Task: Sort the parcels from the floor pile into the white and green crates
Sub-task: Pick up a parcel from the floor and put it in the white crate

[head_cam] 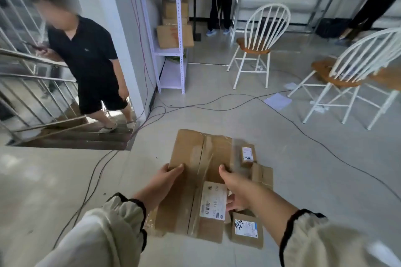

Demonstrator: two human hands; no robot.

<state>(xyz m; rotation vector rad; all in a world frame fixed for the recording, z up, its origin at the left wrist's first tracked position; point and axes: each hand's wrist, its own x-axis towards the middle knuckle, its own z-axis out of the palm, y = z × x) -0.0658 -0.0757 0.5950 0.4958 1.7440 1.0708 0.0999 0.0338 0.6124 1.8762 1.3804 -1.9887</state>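
A large flat cardboard parcel (195, 182) with clear tape and a white shipping label is held over the floor in front of me. My left hand (167, 176) grips its left edge, thumb on top. My right hand (234, 188) grips its right edge, fingers curled under beside the label. Under and beside it lie smaller parcels: a small labelled box (247, 155) at the far right, a brown box (263, 176) next to my right hand, and a labelled box (247, 231) at the near right. No white or green crate is in view.
A person in black (91, 67) comes up the stairs (71, 134) at the left. Black cables (217, 102) trail across the floor. A white shelf (171, 67) holds cardboard boxes. Two white chairs (258, 47) (351, 76) stand at the right. Two more people stand at the back.
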